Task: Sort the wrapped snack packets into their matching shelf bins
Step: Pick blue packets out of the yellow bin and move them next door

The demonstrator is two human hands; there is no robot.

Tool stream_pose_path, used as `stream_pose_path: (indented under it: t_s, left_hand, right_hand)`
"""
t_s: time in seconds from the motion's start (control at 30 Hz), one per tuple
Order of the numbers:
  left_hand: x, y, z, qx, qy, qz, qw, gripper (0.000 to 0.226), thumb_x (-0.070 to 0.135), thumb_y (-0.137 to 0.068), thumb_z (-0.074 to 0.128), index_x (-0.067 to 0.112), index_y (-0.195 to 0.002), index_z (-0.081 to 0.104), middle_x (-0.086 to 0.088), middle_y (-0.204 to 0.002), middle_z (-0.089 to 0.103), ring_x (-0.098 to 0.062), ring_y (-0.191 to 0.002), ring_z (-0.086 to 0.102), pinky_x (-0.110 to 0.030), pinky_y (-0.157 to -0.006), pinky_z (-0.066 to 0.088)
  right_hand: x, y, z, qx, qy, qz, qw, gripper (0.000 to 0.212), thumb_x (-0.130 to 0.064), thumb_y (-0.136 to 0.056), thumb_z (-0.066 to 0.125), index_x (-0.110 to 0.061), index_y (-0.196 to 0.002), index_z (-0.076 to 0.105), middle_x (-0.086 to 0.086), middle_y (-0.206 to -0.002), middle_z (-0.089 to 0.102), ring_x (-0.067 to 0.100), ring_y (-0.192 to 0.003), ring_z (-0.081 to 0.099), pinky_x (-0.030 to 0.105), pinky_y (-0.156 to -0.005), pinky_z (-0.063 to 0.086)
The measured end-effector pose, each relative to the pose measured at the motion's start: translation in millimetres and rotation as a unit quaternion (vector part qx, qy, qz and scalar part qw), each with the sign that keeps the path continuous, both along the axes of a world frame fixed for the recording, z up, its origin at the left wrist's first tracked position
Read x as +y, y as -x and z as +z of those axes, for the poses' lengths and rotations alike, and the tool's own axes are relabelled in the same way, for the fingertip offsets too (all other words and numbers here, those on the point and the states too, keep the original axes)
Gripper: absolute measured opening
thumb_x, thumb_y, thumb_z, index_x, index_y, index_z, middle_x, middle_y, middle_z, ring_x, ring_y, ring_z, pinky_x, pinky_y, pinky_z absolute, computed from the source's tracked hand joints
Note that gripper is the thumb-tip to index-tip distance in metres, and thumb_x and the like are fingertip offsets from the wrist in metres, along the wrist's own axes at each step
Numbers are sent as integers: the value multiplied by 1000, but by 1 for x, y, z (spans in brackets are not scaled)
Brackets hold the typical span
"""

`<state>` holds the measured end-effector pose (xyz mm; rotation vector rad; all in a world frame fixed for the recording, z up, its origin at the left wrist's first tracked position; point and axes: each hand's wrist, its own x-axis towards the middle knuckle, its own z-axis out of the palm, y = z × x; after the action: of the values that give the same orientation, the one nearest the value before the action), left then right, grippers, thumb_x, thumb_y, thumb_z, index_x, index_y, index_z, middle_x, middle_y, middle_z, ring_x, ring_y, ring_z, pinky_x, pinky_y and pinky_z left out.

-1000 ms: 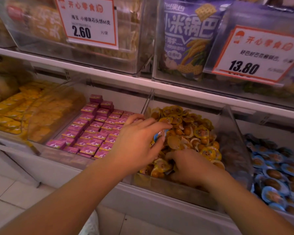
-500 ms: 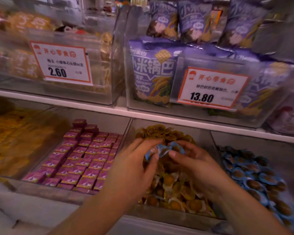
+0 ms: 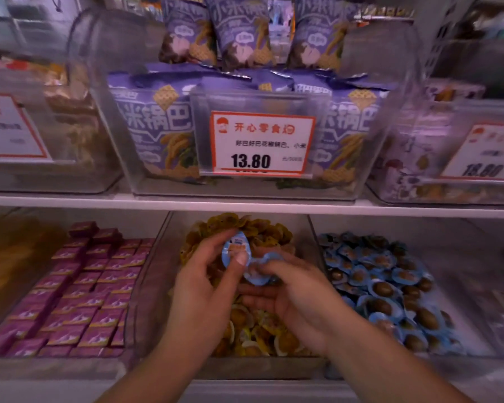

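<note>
We see the left hand (image 3: 204,283) pinching a blue packet (image 3: 235,251) upright between thumb and fingers, above the middle bin (image 3: 154,274) of yellow packets (image 3: 253,333). Just right of it, the right hand (image 3: 297,298) holds a second blue packet (image 3: 258,274) under its curled fingers; the two packets touch. The right bin (image 3: 463,301) holds matching blue packets (image 3: 381,286), and the left bin holds purple boxes (image 3: 82,289). On the far upper shelf, purple bags (image 3: 154,123) read "小米锅巴". The centre price card (image 3: 262,144) reads "开心零食", "好巴好巴花椒锅巴, 小米" and "13.80". The cards at either side are too blurred to read.
</note>
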<state>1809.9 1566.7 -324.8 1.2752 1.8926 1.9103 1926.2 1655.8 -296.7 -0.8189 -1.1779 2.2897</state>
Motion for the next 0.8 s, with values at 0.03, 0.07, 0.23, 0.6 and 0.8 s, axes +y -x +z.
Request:
stream_pose_path:
  t_s: [0.03, 0.07, 0.23, 0.6, 0.8]
  left_hand:
    - [2, -3, -2, 7, 11, -8, 1000, 28, 38, -92, 67, 35, -120, 64, 22, -111, 70, 1, -104, 65, -17, -85, 51]
    - [5, -6, -3, 19, 24, -14, 999, 30, 43, -91, 64, 38, -121, 63, 23, -113, 68, 2, -106, 64, -21, -88, 51]
    - [17, -25, 0, 160, 69, -68, 982, 46, 54, -89, 48, 51, -134, 42, 30, -142, 45, 10, -133, 37, -11, -109, 28]
    - [16, -19, -12, 223, 114, -130, 959, 42, 44, -94, 55, 39, -136, 53, 29, -137, 47, 3, -124, 51, -36, -95, 53]
    - [14, -8, 0, 280, 124, -86, 948, 34, 42, -91, 47, 41, -122, 61, 27, -123, 57, 0, -114, 57, -31, -96, 47]
  right_hand:
    - [0, -2, 2, 13, 20, 9, 1000, 30, -5, -91, 51, -2, -119, 63, 20, -102, 72, 30, -82, 69, 40, -70, 60]
    - [-1, -4, 6, 27, 41, 17, 999, 36, -9, -90, 49, 0, -122, 63, 20, -106, 70, 31, -90, 67, 45, -82, 59]
    - [1, -19, 10, 6, -105, -17, 994, 28, -18, -92, 64, -10, -119, 67, 16, -117, 69, 30, -112, 65, 50, -103, 48]
    - [133, -103, 5, -223, -257, -172, 924, 42, -14, -98, 58, -15, -139, 50, 12, -133, 59, 32, -103, 66, 41, -83, 57]
    - [171, -141, -15, -416, -390, -265, 778, 26, -9, -89, 55, -15, -108, 72, 13, -111, 72, 29, -105, 66, 40, -94, 54]
